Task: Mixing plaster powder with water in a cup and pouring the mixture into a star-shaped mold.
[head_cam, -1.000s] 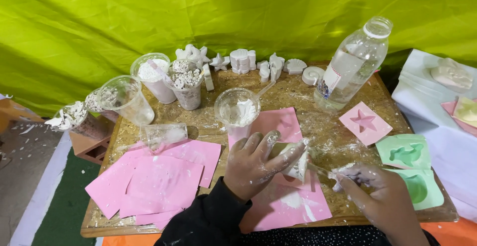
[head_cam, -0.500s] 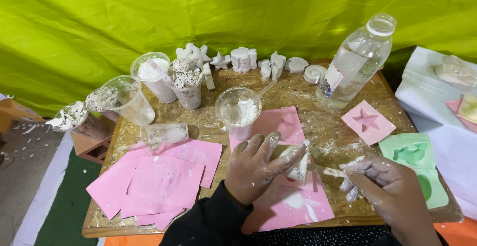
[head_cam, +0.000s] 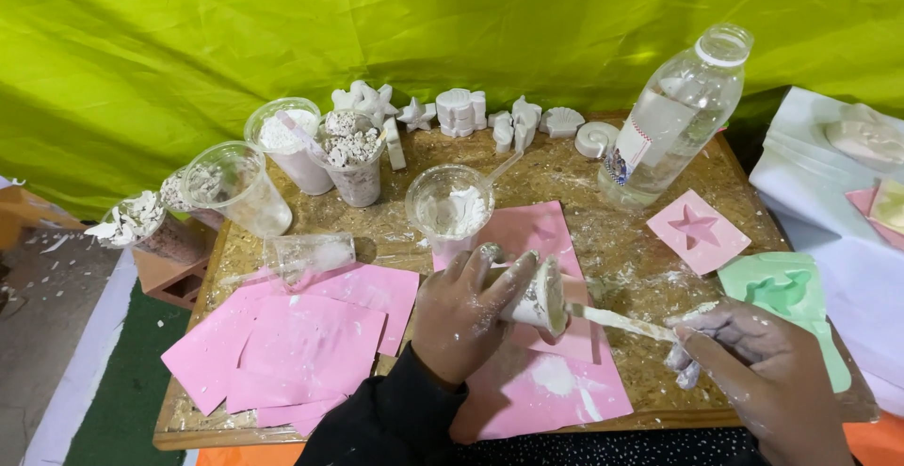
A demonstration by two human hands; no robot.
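White plaster coats both hands and most of the chipboard table (head_cam: 650,268). Left hand (head_cam: 461,320): fingers wrapped tight around a small plaster-smeared cup (head_cam: 539,297), which lies tipped on its side with the mouth turned toward the right hand. Right hand (head_cam: 753,372): fingers pinched together on the near end of a thin stirring stick (head_cam: 621,323), whose far end reaches into the cup's mouth.

Compared with a second earlier, the right hand has drawn back toward the person and away from the left hand, so the stick, previously hidden between the two hands, now shows along its whole length; the cup has been tilted further and raised off the pink sheet (head_cam: 556,391) lying under the left hand. This reads as scraping or stirring the cup's contents rather than pouring.

Beyond the left hand stands a clear cup of white mix (head_cam: 450,207) with a straw; further out, a row of white cast figures (head_cam: 471,113). Beyond the right hand stands a clear plastic bottle (head_cam: 673,118), with a pink star mould (head_cam: 697,231) nearer to that hand and a green mould (head_cam: 786,292) just beside its knuckles. Outward of the left hand lie stacked pink sheets (head_cam: 292,344), a toppled clear cup (head_cam: 306,254) and cups of plaster fragments (head_cam: 353,155).
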